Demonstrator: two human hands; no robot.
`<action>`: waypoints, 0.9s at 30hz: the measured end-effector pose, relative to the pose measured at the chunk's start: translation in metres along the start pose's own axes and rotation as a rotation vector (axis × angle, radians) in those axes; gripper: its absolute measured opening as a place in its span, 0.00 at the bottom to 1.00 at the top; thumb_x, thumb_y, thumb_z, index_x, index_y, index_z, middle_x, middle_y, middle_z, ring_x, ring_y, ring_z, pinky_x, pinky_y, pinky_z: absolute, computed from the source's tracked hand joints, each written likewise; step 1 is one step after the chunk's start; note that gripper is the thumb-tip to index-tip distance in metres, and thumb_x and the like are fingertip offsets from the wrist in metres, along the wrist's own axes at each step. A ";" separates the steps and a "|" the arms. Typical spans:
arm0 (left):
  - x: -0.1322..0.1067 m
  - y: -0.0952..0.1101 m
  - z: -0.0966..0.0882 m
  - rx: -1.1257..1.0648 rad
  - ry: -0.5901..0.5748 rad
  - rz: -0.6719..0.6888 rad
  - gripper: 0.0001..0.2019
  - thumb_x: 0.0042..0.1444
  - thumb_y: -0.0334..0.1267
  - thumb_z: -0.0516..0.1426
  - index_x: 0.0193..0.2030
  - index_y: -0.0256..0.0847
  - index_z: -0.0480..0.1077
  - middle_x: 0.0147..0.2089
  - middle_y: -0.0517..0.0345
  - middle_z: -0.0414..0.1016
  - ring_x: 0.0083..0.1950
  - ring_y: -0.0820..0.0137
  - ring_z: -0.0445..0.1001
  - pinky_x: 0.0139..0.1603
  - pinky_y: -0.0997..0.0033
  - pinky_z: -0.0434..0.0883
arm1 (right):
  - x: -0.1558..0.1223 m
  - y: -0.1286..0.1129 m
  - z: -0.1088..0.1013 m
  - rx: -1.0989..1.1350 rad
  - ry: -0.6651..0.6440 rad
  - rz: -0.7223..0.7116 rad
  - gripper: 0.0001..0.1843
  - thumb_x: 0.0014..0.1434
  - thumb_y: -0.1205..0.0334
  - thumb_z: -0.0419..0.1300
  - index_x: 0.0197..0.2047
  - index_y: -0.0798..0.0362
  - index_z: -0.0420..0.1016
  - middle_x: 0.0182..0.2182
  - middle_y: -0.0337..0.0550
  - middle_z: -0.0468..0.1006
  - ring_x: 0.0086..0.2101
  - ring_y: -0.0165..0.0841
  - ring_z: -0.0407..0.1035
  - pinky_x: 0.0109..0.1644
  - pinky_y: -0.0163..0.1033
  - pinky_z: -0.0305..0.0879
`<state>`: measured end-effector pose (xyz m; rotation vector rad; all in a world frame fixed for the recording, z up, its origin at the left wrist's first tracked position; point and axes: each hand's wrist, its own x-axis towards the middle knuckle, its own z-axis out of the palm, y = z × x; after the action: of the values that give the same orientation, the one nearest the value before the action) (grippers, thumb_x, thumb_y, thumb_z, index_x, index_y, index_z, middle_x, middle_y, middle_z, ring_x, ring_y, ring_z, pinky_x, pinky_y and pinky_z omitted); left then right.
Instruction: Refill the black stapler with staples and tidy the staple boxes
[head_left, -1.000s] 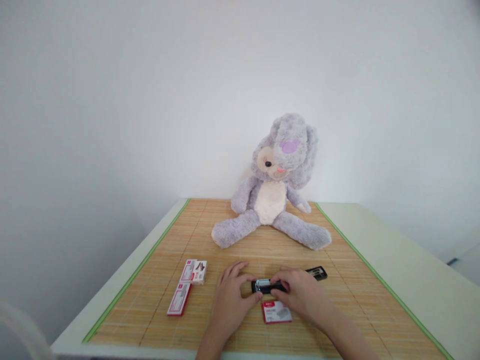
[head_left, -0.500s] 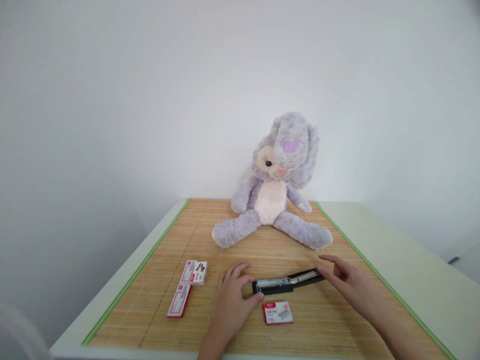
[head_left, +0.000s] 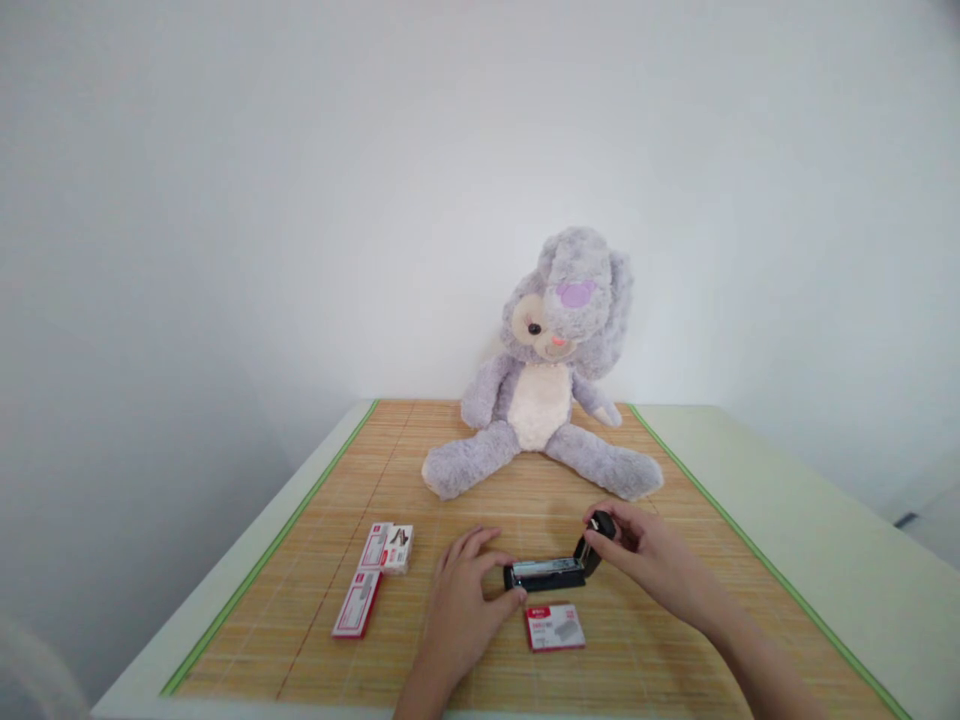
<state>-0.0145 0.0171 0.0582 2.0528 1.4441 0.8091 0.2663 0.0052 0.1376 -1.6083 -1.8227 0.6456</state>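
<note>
left hand: pinching long black metal-railed stapler, nine o'clock end | right hand: gripping its raised cover, two o'clock

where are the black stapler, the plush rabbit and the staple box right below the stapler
Black stapler [head_left: 553, 578]: head view, side of its flat-lying part.
Plush rabbit [head_left: 540, 405]: head view, pale belly.
Staple box [head_left: 555, 628]: head view, middle of its printed top.

Bamboo mat: green-edged, lying on the pale table.
Plush toy: sits on this mat, legs apart.
Wall: white, behind.
</note>
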 end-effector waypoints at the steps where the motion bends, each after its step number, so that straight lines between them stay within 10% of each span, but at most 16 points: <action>1: 0.000 0.000 0.000 0.001 -0.002 0.001 0.15 0.51 0.43 0.70 0.48 0.56 0.81 0.68 0.61 0.71 0.72 0.56 0.64 0.73 0.47 0.56 | 0.002 -0.010 0.001 -0.054 -0.035 -0.023 0.18 0.64 0.43 0.59 0.40 0.50 0.78 0.29 0.38 0.77 0.30 0.33 0.68 0.33 0.38 0.62; 17: 0.000 0.001 -0.001 -0.023 -0.016 -0.006 0.16 0.49 0.42 0.70 0.47 0.58 0.82 0.68 0.62 0.72 0.72 0.54 0.62 0.74 0.47 0.55 | 0.013 -0.055 0.066 -0.309 -0.263 -0.135 0.08 0.58 0.59 0.67 0.42 0.48 0.78 0.37 0.40 0.83 0.39 0.37 0.75 0.38 0.36 0.57; 22: 0.000 0.000 0.000 -0.021 -0.007 0.001 0.16 0.50 0.43 0.69 0.48 0.58 0.81 0.67 0.63 0.72 0.71 0.55 0.63 0.73 0.48 0.55 | 0.010 -0.041 0.055 -0.189 -0.293 -0.120 0.20 0.56 0.62 0.68 0.53 0.46 0.78 0.39 0.40 0.81 0.40 0.37 0.74 0.42 0.37 0.63; 27: -0.001 0.000 0.002 -0.015 0.014 -0.001 0.18 0.52 0.42 0.68 0.51 0.58 0.79 0.67 0.63 0.72 0.71 0.56 0.64 0.73 0.49 0.56 | 0.002 -0.007 0.038 -0.229 -0.243 -0.080 0.07 0.61 0.57 0.64 0.39 0.50 0.80 0.35 0.40 0.77 0.35 0.35 0.71 0.39 0.38 0.62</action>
<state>-0.0134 0.0162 0.0561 2.0392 1.4424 0.8333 0.2336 0.0073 0.1163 -1.6492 -2.1952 0.6373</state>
